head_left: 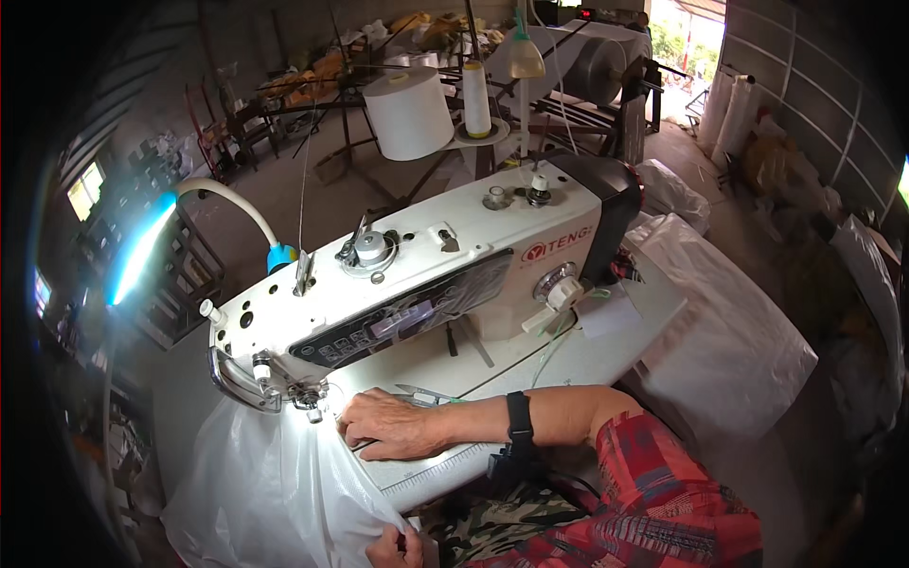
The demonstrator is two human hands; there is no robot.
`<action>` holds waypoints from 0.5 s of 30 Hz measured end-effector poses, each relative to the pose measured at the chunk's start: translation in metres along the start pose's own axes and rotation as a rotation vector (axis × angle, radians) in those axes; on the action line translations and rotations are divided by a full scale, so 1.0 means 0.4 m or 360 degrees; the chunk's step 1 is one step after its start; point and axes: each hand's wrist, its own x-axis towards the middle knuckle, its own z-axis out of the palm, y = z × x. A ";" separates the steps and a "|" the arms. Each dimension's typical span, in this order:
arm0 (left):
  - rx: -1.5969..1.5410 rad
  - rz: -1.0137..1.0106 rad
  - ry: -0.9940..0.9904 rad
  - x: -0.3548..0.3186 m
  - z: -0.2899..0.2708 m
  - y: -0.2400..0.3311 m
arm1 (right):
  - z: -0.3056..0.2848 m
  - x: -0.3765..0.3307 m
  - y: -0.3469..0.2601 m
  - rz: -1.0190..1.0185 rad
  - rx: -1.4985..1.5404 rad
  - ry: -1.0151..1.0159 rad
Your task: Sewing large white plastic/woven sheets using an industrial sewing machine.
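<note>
A glossy white plastic sheet [275,483] hangs over the near left edge of the sewing table, with its top under the head of a white sewing machine [426,251]. At the bottom of the view my left hand [396,547] is closed on the sheet's near edge. My right hand [393,426] lies on the machine bed just right of the needle area, its fingers bent and gathered at the sheet's edge. The fingertips are partly hidden. Metal snips [426,396] lie on the bed right behind my right hand.
A lit lamp [147,248] on a bent neck stands at the left. Behind the machine are a large white thread cone [407,112] and a slimmer spool [475,99]. More white plastic sheeting [729,331] drapes at the right. A ruler strip [440,466] runs along the table's front edge.
</note>
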 end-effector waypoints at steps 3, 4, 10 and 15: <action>-0.0009 -0.0010 -0.0005 0.001 0.000 0.001 | 0.000 -0.001 0.000 0.0015 0.0007 -0.0010; -0.0011 -0.0010 0.0000 0.001 0.001 0.001 | -0.001 -0.001 0.001 0.0009 0.0009 -0.0005; -0.0067 0.0051 0.0036 0.001 -0.004 0.015 | -0.005 -0.003 -0.006 -0.0021 0.0006 0.0004; -0.0058 0.0033 0.0006 0.011 -0.013 0.032 | -0.018 -0.003 0.000 -0.0014 0.0006 -0.0036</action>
